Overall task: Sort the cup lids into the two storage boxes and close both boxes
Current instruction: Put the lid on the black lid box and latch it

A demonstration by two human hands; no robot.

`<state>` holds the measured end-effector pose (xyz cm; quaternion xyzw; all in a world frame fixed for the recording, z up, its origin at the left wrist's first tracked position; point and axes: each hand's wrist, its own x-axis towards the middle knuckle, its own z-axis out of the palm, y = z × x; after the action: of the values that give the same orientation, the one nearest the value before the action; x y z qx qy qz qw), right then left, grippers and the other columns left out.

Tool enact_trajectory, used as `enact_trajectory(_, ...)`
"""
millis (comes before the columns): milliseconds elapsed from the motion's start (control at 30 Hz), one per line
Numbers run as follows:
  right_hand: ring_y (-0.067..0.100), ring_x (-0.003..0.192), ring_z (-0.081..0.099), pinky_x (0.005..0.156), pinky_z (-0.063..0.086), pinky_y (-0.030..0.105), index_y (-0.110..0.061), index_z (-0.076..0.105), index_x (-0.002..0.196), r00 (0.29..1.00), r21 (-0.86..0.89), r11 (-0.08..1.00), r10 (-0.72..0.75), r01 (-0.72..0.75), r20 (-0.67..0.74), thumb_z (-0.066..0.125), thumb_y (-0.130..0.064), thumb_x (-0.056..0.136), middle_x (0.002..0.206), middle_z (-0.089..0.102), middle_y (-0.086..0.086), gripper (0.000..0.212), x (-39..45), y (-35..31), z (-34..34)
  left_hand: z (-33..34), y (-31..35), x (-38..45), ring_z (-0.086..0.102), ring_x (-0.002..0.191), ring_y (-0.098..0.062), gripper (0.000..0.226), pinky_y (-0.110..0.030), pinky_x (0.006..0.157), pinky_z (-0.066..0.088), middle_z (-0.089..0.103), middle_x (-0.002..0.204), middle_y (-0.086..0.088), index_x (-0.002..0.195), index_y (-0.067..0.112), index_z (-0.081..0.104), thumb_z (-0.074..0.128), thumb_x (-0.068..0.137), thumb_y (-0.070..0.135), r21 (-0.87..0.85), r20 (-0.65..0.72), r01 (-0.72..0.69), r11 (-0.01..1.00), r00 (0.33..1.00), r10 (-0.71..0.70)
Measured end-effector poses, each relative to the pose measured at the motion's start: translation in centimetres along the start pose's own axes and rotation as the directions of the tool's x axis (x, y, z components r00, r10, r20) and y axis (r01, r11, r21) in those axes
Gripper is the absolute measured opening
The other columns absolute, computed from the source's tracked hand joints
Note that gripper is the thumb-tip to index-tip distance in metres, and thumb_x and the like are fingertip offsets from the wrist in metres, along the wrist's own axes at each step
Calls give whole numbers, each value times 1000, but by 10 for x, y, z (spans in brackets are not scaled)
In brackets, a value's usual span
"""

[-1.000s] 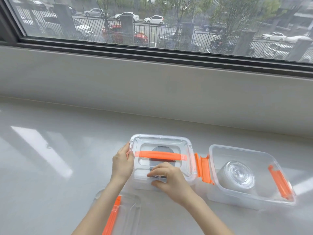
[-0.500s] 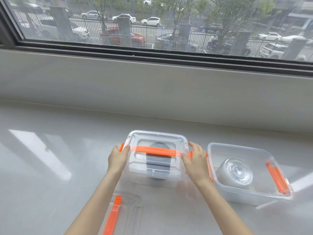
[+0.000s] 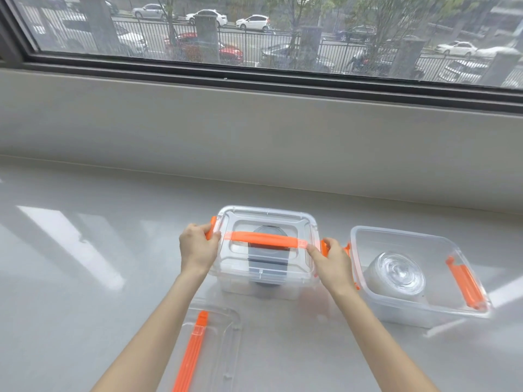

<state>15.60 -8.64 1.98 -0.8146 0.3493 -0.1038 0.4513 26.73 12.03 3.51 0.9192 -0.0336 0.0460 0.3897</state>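
A clear storage box (image 3: 266,281) with its cover on and an orange handle across the top stands in the middle; a stack of dark cup lids (image 3: 268,260) shows through it. My left hand (image 3: 198,247) presses the orange latch (image 3: 211,232) on the box's left side. My right hand (image 3: 332,263) presses the orange latch (image 3: 325,247) on its right side. To the right stands a second clear box (image 3: 418,308), uncovered, holding a stack of clear cup lids (image 3: 396,274), with an orange latch (image 3: 464,284) hanging at its right rim.
A loose clear box cover (image 3: 223,343) with an orange handle (image 3: 192,355) lies on the white counter (image 3: 70,278) just in front of the covered box. Behind the boxes a low grey wall (image 3: 254,131) rises to a window.
My right hand left the top of the cover and went to the box's right latch. My left hand shifted onto the left latch. Both orange latches have swung upward against the cover.
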Motion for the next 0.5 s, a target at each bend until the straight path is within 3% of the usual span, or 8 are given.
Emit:
enact_trajectory(200,40,98,60,90,46,44,0,48,118,1000,-43,999,-9,9,-1,53,-32,89,112,61,19,44,-1,-1,1,11,0,-5,59,82,-38,27,-40,73,47,59,93,-23,95,-3,69,45,89,8,146,-31,-115,983,992,121)
enact_trajectory(400,36,102,60,92,46,40,-2,52,119,999,-82,996,31,-33,-23,62,-33,82,113,63,18,50,2,-7,-5,10,1,-9,58,84,-39,28,-38,75,46,59,95,-23,106,5,68,46,91,12,78,-59,-110,991,992,115)
enact_trajectory(500,29,107,56,92,41,36,-5,57,114,990,-76,995,-79,71,-113,67,-21,79,116,59,14,40,0,-11,-5,10,0,-8,58,85,-39,28,-36,75,44,59,96,-22,105,4,69,46,91,12,75,-50,-104,992,993,108)
